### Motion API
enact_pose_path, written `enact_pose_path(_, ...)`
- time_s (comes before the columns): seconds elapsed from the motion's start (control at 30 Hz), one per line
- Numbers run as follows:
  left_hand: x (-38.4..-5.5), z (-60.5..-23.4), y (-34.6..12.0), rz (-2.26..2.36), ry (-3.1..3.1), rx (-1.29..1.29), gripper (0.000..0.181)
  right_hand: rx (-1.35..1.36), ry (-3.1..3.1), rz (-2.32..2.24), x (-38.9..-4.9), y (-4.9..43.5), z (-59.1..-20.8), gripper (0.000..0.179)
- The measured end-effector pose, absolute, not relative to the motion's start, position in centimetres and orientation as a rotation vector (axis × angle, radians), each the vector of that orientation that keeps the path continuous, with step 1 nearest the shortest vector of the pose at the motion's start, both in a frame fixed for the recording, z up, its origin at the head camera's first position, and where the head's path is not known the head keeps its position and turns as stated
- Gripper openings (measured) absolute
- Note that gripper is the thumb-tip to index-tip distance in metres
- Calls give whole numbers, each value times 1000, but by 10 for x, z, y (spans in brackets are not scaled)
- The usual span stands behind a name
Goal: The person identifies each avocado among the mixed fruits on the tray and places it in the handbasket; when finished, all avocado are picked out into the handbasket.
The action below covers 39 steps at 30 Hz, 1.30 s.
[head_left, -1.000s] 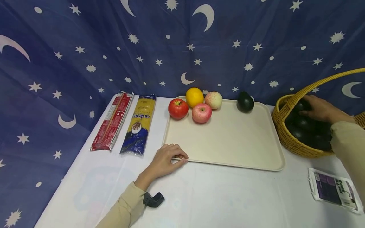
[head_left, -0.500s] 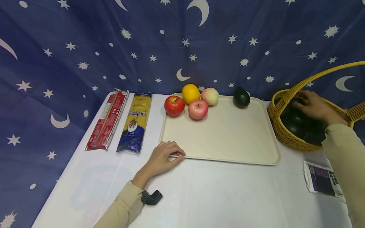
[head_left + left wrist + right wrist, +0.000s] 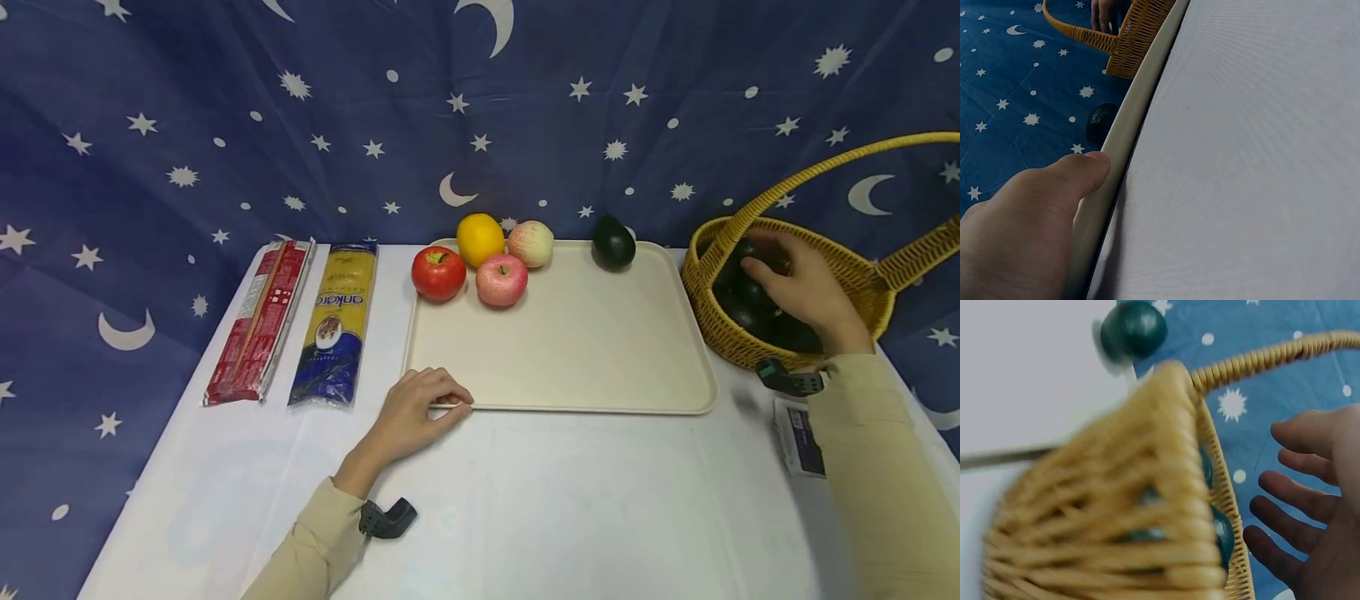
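Observation:
My left hand (image 3: 416, 412) grips the near left rim of a cream tray (image 3: 592, 358), its thumb along the edge in the left wrist view. Over a yellow wicker basket (image 3: 723, 333) at the right is my right hand (image 3: 802, 283). Its fingers (image 3: 1297, 500) are spread, with nothing between them in the right wrist view. Several dark green avocados (image 3: 750, 317) lie in the basket beneath it. One more avocado (image 3: 613, 243) sits at the tray's back right. A red tomato-like fruit (image 3: 438, 273), an orange (image 3: 480, 240), a pink apple (image 3: 502, 280) and a pale peach (image 3: 531, 243) cluster back left.
Left of the tray lie a blue and yellow pasta packet (image 3: 335, 325) and a red packet (image 3: 261, 321). A purple and white packet (image 3: 798, 437) is partly under the right forearm. The basket's tall handle (image 3: 825, 173) arches over it. A starry blue cloth (image 3: 375, 108) hangs behind.
The head view has shifted, so everything sits further left in it. My right hand has drawn back slightly within the basket, its wrist band now showing. My left hand keeps its hold on the tray.

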<state>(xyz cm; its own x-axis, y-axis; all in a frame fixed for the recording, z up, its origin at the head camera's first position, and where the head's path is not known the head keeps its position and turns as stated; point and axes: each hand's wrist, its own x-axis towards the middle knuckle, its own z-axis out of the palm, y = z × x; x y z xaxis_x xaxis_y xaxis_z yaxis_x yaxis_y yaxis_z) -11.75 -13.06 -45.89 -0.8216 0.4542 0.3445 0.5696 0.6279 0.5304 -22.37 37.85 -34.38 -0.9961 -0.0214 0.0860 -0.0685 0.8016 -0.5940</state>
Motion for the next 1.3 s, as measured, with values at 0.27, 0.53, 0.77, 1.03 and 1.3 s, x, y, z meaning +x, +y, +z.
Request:
enact_pose_path(0.27, -117, -459, -130, -969, -2655, -851, 8, -81, -2695, 1087, -197, 350, -355, 46)
enact_pose_path(0.53, -118, -461, -131, -981, -2645, -863, 9, -106, -2390, 1288, -185, 320, -360, 33)
enact_pose_path(0.77, -118, -462, -131, -979, -2636, -864, 9, -12, -2189, 1346, -173, 278, -355, 24)
enact_pose_path(1.03, -119, -460, -132, -977, -2637, -867, 9, 69, -2271, 1416, -183, 253, -362, 25)
enact_pose_path(1.3, -117, -460, -133, -962, -2646, -859, 8, 40, -2428, 1403, -211, 257, -384, 35)
